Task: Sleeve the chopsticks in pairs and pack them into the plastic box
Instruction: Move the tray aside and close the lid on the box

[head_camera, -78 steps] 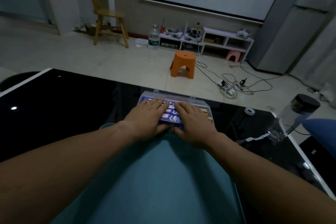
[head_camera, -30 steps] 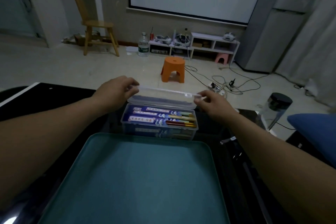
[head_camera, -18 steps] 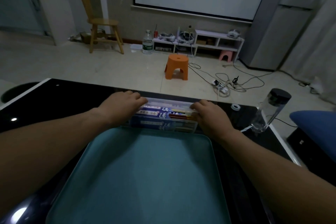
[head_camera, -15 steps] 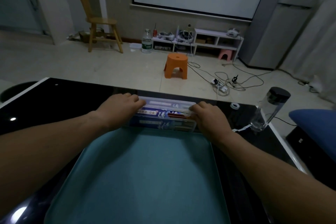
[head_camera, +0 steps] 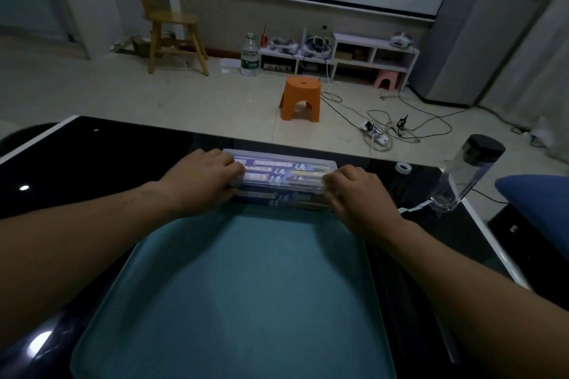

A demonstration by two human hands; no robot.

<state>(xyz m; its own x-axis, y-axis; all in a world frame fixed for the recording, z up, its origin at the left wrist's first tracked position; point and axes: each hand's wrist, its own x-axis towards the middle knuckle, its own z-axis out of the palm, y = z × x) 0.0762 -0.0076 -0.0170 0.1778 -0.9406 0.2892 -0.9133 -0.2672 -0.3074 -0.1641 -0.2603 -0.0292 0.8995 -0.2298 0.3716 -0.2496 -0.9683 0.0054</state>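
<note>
A clear plastic box (head_camera: pixel 278 177) lies on the black table just beyond the teal tray (head_camera: pixel 234 292). Its transparent lid is down over several blue-sleeved chopstick pairs (head_camera: pixel 268 169), which show through the lid. My left hand (head_camera: pixel 200 184) grips the box's left end, fingers curled over the lid corner. My right hand (head_camera: pixel 358 194) grips the right end the same way, fingers bent over the lid edge. The tray holds nothing.
A clear bottle with a black cap (head_camera: pixel 462 177) stands at the table's right edge, a tape roll (head_camera: pixel 404 167) near it. A blue cushion (head_camera: pixel 542 203) lies to the right. On the floor beyond stands an orange stool (head_camera: pixel 301 98), with cables beside it.
The lid, held up by both hands a second ago, has come down onto the box. Both hands have moved down with it to the box's ends.
</note>
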